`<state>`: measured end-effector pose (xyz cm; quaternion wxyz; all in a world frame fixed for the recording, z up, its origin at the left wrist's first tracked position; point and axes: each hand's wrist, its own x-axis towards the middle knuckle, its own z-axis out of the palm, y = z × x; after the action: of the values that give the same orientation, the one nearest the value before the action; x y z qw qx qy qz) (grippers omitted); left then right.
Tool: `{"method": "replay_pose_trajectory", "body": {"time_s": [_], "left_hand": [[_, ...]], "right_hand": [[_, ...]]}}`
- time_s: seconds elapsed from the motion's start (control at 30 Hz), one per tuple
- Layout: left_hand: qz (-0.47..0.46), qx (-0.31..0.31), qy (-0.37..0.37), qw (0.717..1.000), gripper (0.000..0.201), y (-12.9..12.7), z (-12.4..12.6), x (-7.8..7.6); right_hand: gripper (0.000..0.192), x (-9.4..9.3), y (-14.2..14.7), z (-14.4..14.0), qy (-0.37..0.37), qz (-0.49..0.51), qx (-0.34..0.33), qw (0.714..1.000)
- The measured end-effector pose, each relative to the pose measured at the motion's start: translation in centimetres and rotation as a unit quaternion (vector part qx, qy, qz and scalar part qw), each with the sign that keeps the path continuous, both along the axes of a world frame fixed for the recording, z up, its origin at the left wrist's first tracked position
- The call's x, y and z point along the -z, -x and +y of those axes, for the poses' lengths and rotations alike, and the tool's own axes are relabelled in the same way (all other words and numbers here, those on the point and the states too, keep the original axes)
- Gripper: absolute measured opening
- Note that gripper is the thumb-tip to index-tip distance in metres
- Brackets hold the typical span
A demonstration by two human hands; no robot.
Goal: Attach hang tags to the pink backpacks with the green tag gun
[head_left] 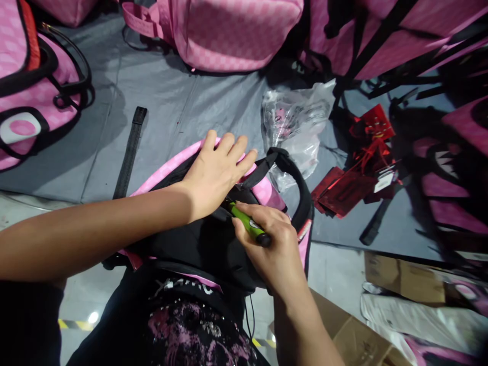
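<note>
Sitting on the left of the gray table (163,96): a pink bag (23,99) with little squares, black trim and a white and pink oval.
Black strap (131,152): thin and flat, lying on a slant. Its low end is by the table's near edge, just beside the backpack (183,239).
Backpack: black in the middle, with a pink rim. It lies across the table's near edge, right in front of the person. Both hands are at it.
Dark shirt (206,325): worn by the person, with a shiny pink print, just below the backpack.
Left hand (215,175): palm down on the backpack, fingers spread out, not curled into a fist. The fingertips reach the pink rim.
Big pink bag (232,38): toward the table's far side, with the same little squares.
Green tool (249,223): a fat green handle with a black end. The tip is hidden by the left hand, so I cannot tell what it touches.
Right hand (272,234): thumb and fingers wrapped around the green tool.
Clear plastic bag (293,127): crinkly, just past the backpack's black loop, with something small and pink showing.
Red cards (339,190): a messy pile on the table, near its near edge, with red strings and a white label.
Cardboard (404,277): brown, lower than the table, past its near edge.
</note>
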<state>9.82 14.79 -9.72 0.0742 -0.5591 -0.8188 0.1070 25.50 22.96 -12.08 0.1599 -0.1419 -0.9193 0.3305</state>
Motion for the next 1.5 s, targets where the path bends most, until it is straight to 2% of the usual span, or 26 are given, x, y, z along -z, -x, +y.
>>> {"method": "replay_pose_trajectory", "body": {"time_s": [0.33,0.47,0.57,0.63,0.77,0.9,1.0,1.1,1.3,1.5], "left_hand": [[-0.074,-0.018,0.017,0.997,0.066,0.1,0.2,-0.1],[-0.073,-0.023,0.024,0.997,0.073,0.3,0.4,-0.2],[-0.089,0.007,0.06,0.994,0.081,1.3,0.0,-1.3],[-0.117,0.021,0.094,0.988,0.094,2.2,-0.7,-2.5],[-0.142,-0.039,0.132,0.98,0.124,3.1,-3.3,-4.0],[-0.103,-0.107,0.136,0.98,0.14,2.4,-5.8,-3.2],[-0.082,-0.13,0.138,0.979,0.139,2.1,-6.7,-2.4],[-0.08,-0.112,0.148,0.979,0.131,2.5,-6.9,-2.2],[-0.094,-0.076,0.159,0.98,0.115,3.3,-7.4,-2.8],[-0.126,-0.08,0.174,0.973,0.118,4.1,-7.5,-3.7]], "right_hand": [[0.018,0.2,0.2,0.4,0.029,0.002,-0.025,0.999],[0.018,0.5,0.2,0.3,0.039,0.012,-0.009,0.999],[0.019,0.7,0.1,0.1,0.071,0.012,-0.026,0.997],[0.019,0.9,0.1,-0.2,0.067,0.02,-0.025,0.997],[0.019,1.5,0.8,-1.9,0.051,0.087,-0.042,0.994],[0.019,2.5,2.0,-4.0,0.04,0.119,-0.072,0.989],[0.019,3.1,2.4,-4.7,0.036,0.118,-0.082,0.989],[0.019,3.5,2.4,-4.7,0.049,0.126,-0.083,0.987],[0.02,3.2,2.1,-4.5,0.068,0.122,-0.087,0.986],[0.021,2.9,1.8,-4.2,0.065,0.11,-0.095,0.987]]}}
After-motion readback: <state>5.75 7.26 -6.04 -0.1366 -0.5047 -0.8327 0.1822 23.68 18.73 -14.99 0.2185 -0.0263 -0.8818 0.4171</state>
